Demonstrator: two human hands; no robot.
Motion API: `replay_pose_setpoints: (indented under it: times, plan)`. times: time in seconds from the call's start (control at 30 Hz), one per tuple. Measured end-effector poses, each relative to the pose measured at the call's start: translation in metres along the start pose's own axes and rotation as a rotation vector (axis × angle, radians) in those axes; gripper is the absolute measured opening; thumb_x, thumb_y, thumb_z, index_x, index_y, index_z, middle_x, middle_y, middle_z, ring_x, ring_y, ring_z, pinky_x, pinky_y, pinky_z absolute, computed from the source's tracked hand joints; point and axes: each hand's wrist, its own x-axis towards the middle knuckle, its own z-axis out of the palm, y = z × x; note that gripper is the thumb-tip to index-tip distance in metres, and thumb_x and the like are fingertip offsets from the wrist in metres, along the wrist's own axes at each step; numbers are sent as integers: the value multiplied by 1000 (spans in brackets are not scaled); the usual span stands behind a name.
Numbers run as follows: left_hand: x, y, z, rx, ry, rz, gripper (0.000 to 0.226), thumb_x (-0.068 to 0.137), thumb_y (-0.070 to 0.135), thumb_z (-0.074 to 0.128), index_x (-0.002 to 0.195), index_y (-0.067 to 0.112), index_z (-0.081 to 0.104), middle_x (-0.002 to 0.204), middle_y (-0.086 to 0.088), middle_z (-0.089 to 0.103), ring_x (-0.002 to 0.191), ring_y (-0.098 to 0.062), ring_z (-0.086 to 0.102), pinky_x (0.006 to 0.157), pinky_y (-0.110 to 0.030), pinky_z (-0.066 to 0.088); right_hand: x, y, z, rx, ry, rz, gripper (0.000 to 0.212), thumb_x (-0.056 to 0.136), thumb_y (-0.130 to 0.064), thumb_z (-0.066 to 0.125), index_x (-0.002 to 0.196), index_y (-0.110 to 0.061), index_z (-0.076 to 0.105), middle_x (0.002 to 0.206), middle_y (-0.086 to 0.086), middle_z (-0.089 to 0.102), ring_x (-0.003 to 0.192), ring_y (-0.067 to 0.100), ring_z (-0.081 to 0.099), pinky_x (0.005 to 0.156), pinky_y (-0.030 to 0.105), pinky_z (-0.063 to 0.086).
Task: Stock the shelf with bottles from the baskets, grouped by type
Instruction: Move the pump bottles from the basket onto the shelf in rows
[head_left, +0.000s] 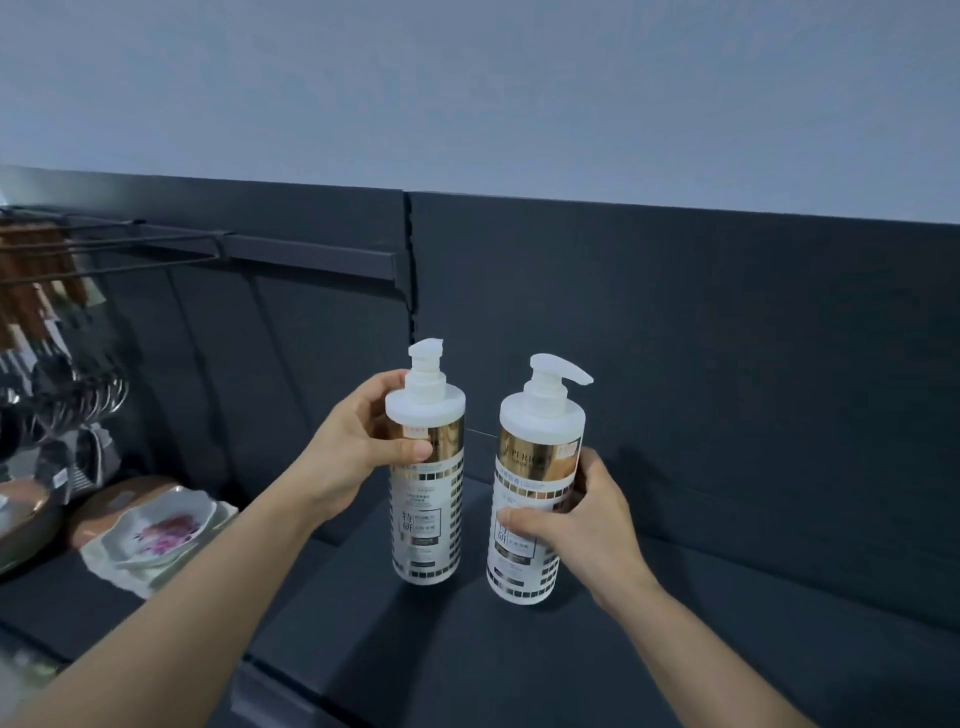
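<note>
Two alike white pump bottles with gold bands and chequered labels are over the dark shelf (727, 597). My left hand (353, 447) grips the left bottle (427, 499) round its upper part, just under the white cap. My right hand (582, 525) holds the right bottle (530, 488) round its middle from the right side. Both bottles are upright, a hand's width apart, with their bases at or just above the shelf board; I cannot tell whether they touch it. No basket is in view.
Left on the same shelf lie stacked white dishes (156, 535) with a pink flower pattern and a copper-coloured pan (31, 514). Above them, kitchen utensils (62, 374) hang from a dark rail (311, 254). The dark back panel (675, 338) rises behind the bottles.
</note>
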Motion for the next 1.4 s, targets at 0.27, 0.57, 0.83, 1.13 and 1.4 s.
replay_pose_setpoints:
  times: [0.27, 0.57, 0.83, 1.13, 1.4]
  plan:
    - [61, -23, -10, -11, -101, -39, 75, 54, 0, 81, 122, 22, 58, 110, 2, 68, 100, -14, 65, 80, -26, 54, 43, 11, 7, 2, 24, 48, 64, 54, -11, 92, 104, -30, 57, 96, -8, 73, 87, 6, 70, 82, 35, 59]
    - [105, -51, -30, -25, -183, -79, 82, 50, 4, 84, 125, 19, 54, 110, 2, 66, 100, -14, 63, 80, -29, 54, 81, 23, 23, 14, 11, 84, 61, 57, -1, 88, 104, -26, 58, 93, -7, 75, 86, 7, 71, 78, 30, 59]
    - [114, -64, -33, -60, -204, -80, 89, 55, 15, 84, 135, 29, 49, 127, 2, 61, 117, -17, 58, 89, -33, 53, 98, 29, 29, 9, -44, 68, 65, 63, -1, 85, 114, -28, 55, 99, -10, 74, 90, 4, 70, 81, 30, 58]
    - [86, -95, -20, 387, -40, -96, 71, 52, 36, 89, 114, 36, 53, 109, 21, 67, 101, 5, 62, 90, -30, 51, 88, 38, 42, -343, 181, -48, 75, 51, -50, 90, 112, -31, 51, 108, -18, 53, 101, 2, 54, 85, 25, 49]
    - [100, -100, -21, 442, -48, -65, 60, 65, 24, 87, 107, 47, 51, 124, 8, 58, 115, -6, 54, 98, -32, 45, 95, 41, 41, -372, 222, -58, 56, 60, -40, 88, 104, -28, 54, 102, -14, 60, 96, 4, 60, 80, 25, 52]
